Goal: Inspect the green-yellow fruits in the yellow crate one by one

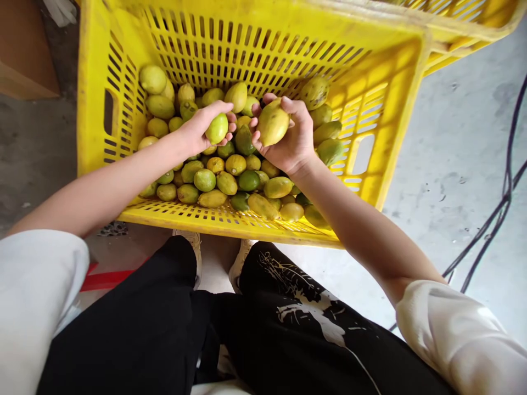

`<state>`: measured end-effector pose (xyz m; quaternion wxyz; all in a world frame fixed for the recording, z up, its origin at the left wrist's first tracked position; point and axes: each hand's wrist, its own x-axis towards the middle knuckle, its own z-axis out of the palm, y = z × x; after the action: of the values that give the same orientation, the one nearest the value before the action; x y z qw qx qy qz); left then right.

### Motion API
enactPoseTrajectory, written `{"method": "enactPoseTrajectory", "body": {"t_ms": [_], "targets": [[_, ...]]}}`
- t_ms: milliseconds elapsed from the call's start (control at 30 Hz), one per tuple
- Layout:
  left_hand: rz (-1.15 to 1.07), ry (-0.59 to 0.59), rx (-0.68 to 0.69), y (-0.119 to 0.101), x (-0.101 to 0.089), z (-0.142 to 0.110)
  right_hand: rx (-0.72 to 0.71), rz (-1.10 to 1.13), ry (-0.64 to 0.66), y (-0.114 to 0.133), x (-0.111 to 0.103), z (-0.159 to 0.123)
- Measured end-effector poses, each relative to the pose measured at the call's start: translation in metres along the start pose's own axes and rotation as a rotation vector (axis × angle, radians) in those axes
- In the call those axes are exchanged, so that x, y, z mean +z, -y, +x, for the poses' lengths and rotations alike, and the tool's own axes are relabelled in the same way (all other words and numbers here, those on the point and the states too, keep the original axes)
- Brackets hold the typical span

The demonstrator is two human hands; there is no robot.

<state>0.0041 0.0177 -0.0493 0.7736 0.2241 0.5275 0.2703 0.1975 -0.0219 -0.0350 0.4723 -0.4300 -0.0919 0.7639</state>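
A yellow slatted plastic crate (387, 104) lies tilted toward me on the floor, with several green and yellow lemons (230, 181) piled inside. My left hand (197, 130) is closed around a small green lemon (217, 128) above the pile. My right hand (290, 144) grips a larger yellow lemon (272, 123) right beside it. Both hands hover over the middle of the crate, almost touching each other.
A second yellow crate (469, 22) stands behind at the upper right. Black cables (500, 208) run across the grey concrete floor on the right. A cardboard box (20, 55) is at the upper left. My knees in black trousers (288, 329) are below the crate.
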Motion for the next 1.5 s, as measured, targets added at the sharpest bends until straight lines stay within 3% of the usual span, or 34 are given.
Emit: {"method": "enactPoseTrajectory", "body": {"t_ms": [67, 167, 333, 567, 733, 1000, 1267, 1500], "targets": [[0.029, 0.005, -0.015, 0.0, 0.0, -0.001, -0.015, 0.037, 0.059, 0.0, -0.001, -0.001], [-0.097, 0.039, -0.016, -0.003, -0.001, -0.003, -0.028, 0.045, 0.119, 0.001, -0.001, -0.004], [-0.281, 0.097, 0.009, -0.009, 0.002, -0.007, -0.049, 0.032, 0.108, 0.0, -0.005, 0.0], [-0.207, 0.014, -0.03, -0.007, 0.01, -0.008, 0.027, 0.028, 0.106, -0.007, -0.004, 0.002], [-0.148, 0.094, -0.026, -0.006, 0.006, -0.01, 0.101, -0.007, 0.044, -0.008, -0.005, 0.0], [-0.078, 0.192, 0.007, 0.001, 0.002, -0.008, 0.07, -0.101, 0.135, -0.012, -0.01, 0.003], [-0.115, 0.113, -0.004, -0.005, 0.007, -0.011, 0.08, -0.159, 0.132, -0.006, 0.0, 0.0], [-0.188, 0.094, -0.033, -0.011, 0.008, -0.013, 0.04, -0.096, 0.093, -0.002, -0.008, 0.009]]}}
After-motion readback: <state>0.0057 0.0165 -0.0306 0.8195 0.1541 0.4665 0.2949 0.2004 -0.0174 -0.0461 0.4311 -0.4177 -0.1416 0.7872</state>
